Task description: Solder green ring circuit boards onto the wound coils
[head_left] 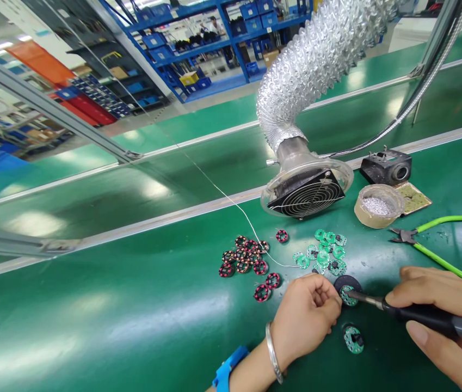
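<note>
My right hand (451, 316) is wrapped round the dark handle of a soldering iron (422, 318). The iron's tip touches a small round green circuit board (350, 295), which rests on a black disc (343, 281). Beside that board my left hand (308, 310) is closed in a pinch on thin solder wire (236, 206); the wire hangs in from above, and its end is hidden by the fingers. Nearer to me lies another round board (353, 339) with a black part on it. Above my left hand is a loose pile of green circuit boards (324, 251).
Several red-and-black wound coils (251, 256) lie to the left. A fume extractor hood (308, 193) on a silver duct (304, 71) hangs over the back. At right are green-handled cutters (438, 222), a tub of metal shavings (380, 207), a sponge (414, 197) and a black iron stand (386, 166).
</note>
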`<act>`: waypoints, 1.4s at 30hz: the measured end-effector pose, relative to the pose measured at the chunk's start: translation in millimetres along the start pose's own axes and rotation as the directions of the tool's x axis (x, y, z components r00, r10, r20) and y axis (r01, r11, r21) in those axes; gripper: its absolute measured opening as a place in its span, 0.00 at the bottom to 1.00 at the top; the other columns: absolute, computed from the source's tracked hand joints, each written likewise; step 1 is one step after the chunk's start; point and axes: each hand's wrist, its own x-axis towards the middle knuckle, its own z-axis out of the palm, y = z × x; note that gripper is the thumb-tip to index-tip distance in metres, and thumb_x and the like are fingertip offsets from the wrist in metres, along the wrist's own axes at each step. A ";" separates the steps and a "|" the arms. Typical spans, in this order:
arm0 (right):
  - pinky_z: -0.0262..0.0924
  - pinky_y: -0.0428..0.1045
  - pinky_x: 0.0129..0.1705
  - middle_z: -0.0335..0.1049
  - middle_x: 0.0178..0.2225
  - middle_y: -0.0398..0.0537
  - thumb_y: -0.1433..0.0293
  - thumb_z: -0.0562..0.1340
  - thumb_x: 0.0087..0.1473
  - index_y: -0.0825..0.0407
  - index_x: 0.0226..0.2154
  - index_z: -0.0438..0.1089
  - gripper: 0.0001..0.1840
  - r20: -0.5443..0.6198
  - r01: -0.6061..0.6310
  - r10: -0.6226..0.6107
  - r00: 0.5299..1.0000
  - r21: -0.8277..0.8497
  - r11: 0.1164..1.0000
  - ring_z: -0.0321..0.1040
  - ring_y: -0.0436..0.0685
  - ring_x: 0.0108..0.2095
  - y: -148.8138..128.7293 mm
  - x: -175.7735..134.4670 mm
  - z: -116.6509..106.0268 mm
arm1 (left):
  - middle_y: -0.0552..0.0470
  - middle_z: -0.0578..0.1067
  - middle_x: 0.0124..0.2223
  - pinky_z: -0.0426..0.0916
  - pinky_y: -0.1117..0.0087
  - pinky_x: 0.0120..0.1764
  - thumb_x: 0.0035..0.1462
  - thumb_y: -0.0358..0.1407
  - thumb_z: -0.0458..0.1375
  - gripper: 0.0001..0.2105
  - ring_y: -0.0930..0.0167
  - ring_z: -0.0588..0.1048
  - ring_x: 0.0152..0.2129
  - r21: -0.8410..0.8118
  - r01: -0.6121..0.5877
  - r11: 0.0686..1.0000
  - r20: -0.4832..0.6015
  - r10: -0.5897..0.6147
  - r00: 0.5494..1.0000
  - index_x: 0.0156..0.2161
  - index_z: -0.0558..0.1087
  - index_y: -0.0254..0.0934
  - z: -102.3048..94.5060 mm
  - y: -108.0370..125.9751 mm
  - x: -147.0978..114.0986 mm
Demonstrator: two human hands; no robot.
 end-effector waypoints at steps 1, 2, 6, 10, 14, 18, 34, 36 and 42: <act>0.68 0.56 0.30 0.73 0.30 0.49 0.70 0.58 0.55 0.43 0.47 0.68 0.15 0.005 0.003 -0.003 1.000 0.001 1.000 0.74 0.64 0.32 0.5 -0.1 -0.8 | 0.59 0.68 0.18 0.60 0.79 0.17 0.46 0.29 0.57 0.02 0.77 0.67 0.14 -0.005 0.001 1.000 -0.002 -0.001 1.000 0.25 0.69 0.34 0.1 0.4 0.1; 0.68 0.55 0.29 0.73 0.30 0.49 0.70 0.58 0.55 0.43 0.47 0.68 0.16 0.010 0.007 -0.007 1.000 0.003 1.000 0.74 0.64 0.31 0.5 0.1 -0.7 | 0.59 0.68 0.18 0.59 0.79 0.16 0.46 0.29 0.57 0.02 0.77 0.67 0.14 -0.009 0.004 1.000 -0.004 -0.004 1.000 0.25 0.69 0.34 0.3 0.8 0.1; 0.67 0.53 0.26 0.73 0.28 0.47 0.72 0.58 0.55 0.44 0.45 0.69 0.15 0.032 0.011 -0.012 0.999 0.031 0.999 0.74 0.62 0.29 -3.5 3.4 5.4 | 0.59 0.68 0.17 0.59 0.79 0.16 0.46 0.29 0.57 0.02 0.78 0.67 0.13 -0.013 0.018 1.000 0.000 -0.018 1.000 0.25 0.69 0.34 1.3 1.0 0.2; 0.66 0.52 0.24 0.72 0.25 0.46 0.73 0.56 0.56 0.44 0.43 0.69 0.13 -0.025 -0.003 0.005 1.000 0.079 0.997 0.74 0.60 0.27 -6.5 4.9 10.4 | 0.58 0.67 0.17 0.59 0.79 0.17 0.47 0.29 0.57 0.02 0.77 0.67 0.14 0.002 0.020 1.000 0.008 -0.020 1.000 0.26 0.69 0.34 1.4 -1.6 1.1; 0.68 0.52 0.26 0.74 0.29 0.48 0.71 0.57 0.56 0.44 0.46 0.68 0.15 0.002 0.006 -0.007 1.000 0.050 0.999 0.75 0.61 0.29 0.8 2.8 7.6 | 0.58 0.68 0.20 0.59 0.78 0.18 0.48 0.28 0.57 0.02 0.78 0.67 0.15 0.069 -0.101 0.992 0.007 0.101 0.995 0.27 0.68 0.35 -1.1 -2.5 -0.9; 0.69 0.48 0.28 0.76 0.33 0.47 0.73 0.57 0.58 0.46 0.49 0.66 0.17 -0.025 0.010 -0.009 1.000 0.026 1.000 0.75 0.56 0.28 14.2 5.1 12.6 | 0.56 0.69 0.32 0.60 0.77 0.21 0.41 0.24 0.61 0.12 0.81 0.64 0.16 0.230 -0.259 0.938 -0.001 0.266 0.964 0.33 0.68 0.36 -1.8 0.4 -5.4; 0.58 0.48 0.31 0.68 0.31 0.45 0.82 0.54 0.57 0.52 0.48 0.63 0.18 0.144 0.143 -0.155 0.977 0.092 0.985 0.59 0.52 0.30 23.7 8.5 47.9 | 0.56 0.67 0.34 0.63 0.76 0.25 0.46 0.26 0.65 0.11 0.79 0.64 0.20 0.296 -0.373 0.879 0.059 0.373 0.926 0.37 0.72 0.36 -16.0 1.8 -1.9; 0.57 0.48 0.31 0.66 0.30 0.45 0.81 0.54 0.57 0.52 0.48 0.63 0.17 0.144 0.156 -0.166 0.976 0.078 0.985 0.58 0.53 0.30 23.6 8.5 47.8 | 0.56 0.67 0.31 0.60 0.77 0.23 0.51 0.28 0.61 0.03 0.79 0.63 0.19 0.285 -0.361 0.888 0.022 0.370 0.929 0.32 0.72 0.35 -12.4 -1.5 -7.7; 0.53 0.47 0.28 0.63 0.27 0.44 0.81 0.54 0.57 0.52 0.49 0.63 0.18 0.126 0.214 -0.225 0.966 0.097 0.972 0.56 0.52 0.28 25.3 6.1 48.7 | 0.57 0.65 0.27 0.57 0.77 0.22 0.54 0.29 0.57 0.04 0.79 0.61 0.19 0.197 -0.358 0.913 -0.050 0.374 0.926 0.28 0.71 0.34 3.0 -6.2 -9.6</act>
